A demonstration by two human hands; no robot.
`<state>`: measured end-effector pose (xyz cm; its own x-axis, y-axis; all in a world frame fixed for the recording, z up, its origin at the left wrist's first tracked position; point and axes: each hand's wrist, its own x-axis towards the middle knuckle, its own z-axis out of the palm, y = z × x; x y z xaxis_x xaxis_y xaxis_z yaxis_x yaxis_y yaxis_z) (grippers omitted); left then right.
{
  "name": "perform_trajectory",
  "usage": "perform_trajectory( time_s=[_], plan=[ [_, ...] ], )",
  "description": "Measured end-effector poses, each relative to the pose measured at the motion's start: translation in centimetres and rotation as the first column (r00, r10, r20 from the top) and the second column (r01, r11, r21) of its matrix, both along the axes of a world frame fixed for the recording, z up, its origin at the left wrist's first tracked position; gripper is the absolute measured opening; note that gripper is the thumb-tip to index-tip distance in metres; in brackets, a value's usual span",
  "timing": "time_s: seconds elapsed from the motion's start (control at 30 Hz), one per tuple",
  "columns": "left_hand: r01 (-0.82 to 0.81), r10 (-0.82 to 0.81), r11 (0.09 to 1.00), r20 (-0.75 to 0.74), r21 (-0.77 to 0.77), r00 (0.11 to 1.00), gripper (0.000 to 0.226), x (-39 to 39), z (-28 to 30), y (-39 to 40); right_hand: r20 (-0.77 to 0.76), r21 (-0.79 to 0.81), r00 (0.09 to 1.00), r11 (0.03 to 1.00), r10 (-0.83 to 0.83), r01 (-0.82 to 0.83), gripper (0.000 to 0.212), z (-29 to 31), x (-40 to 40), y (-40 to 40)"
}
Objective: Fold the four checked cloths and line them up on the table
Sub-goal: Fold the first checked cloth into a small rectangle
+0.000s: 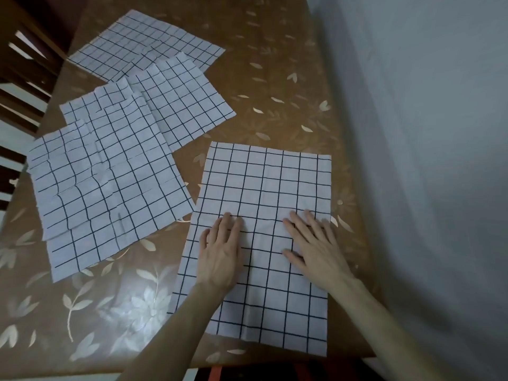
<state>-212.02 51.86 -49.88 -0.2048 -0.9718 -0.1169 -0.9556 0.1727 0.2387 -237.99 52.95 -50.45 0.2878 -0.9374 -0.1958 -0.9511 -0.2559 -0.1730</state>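
Four white cloths with a black check lie on the table. The nearest cloth is spread flat at the right, close to the table's right edge. My left hand and my right hand both press palm-down on its middle, fingers apart, holding nothing. To the left lies a creased cloth, overlapping a third cloth behind it. The fourth cloth lies flat at the far end.
The table wears a brown cover with a pale leaf pattern. A grey wall runs right along its right edge. Dark wooden chair backs stand off the left side.
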Motion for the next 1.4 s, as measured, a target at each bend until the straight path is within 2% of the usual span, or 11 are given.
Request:
perform_trajectory(
  time_s=[0.17,0.3,0.5,0.57,0.73,0.9,1.0,1.07,1.13,1.23,1.4],
  plan=[
    [-0.018,0.016,0.997,-0.039,-0.074,0.999,0.077,0.3,-0.1,-0.2,-0.052,0.009,0.999,1.000,0.007,-0.006,0.082,0.3,-2.0,-2.1],
    [-0.032,0.025,0.994,-0.061,-0.102,0.998,0.060,1.5,-0.7,-0.2,-0.025,0.036,0.999,0.999,0.028,-0.027,0.076,0.5,-2.3,-1.8],
    [0.024,-0.035,0.990,-0.078,-0.137,0.996,0.041,2.9,-0.4,0.0,0.110,0.061,0.994,0.998,0.024,-0.031,0.066,0.5,-3.2,-1.7],
    [0.036,-0.055,0.980,-0.092,-0.198,0.994,0.035,3.1,-0.3,0.0,0.158,-0.001,0.987,1.000,0.030,-0.030,0.057,0.4,-3.6,-1.8],
    [0.025,-0.064,0.959,-0.131,-0.281,0.989,0.008,2.9,-0.4,-0.8,0.264,-0.284,0.959,0.958,0.108,-0.030,0.028,-0.2,-3.8,-2.4],
    [0.073,-0.118,0.965,-0.166,-0.254,0.979,0.008,3.4,0.8,-1.3,0.310,-0.295,0.940,0.954,0.140,-0.045,0.026,0.8,-3.8,-2.6],
    [0.178,-0.219,0.952,-0.147,-0.247,0.965,0.011,4.1,2.3,-2.0,0.311,-0.273,0.939,0.960,0.145,-0.057,0.027,2.3,-4.2,-2.6],
    [0.270,-0.300,0.935,-0.105,-0.227,0.948,0.005,5.0,3.4,-2.4,0.298,-0.260,0.945,0.964,0.131,-0.051,0.027,3.6,-4.6,-2.9],
    [0.318,-0.338,0.929,-0.081,-0.191,0.938,0.012,5.8,4.6,-2.8,0.287,-0.249,0.949,0.966,0.135,-0.062,0.024,5.0,-5.3,-3.3],
    [0.317,-0.332,0.930,-0.055,-0.186,0.942,0.016,6.7,6.4,-4.0,0.251,-0.249,0.955,0.964,0.157,-0.093,0.015,6.7,-6.0,-4.4],
    [0.281,-0.299,0.926,-0.035,-0.252,0.954,0.017,6.5,10.1,-6.7,0.211,-0.367,0.968,0.929,0.135,-0.049,0.010,9.8,-6.1,-6.9]
  ],
)
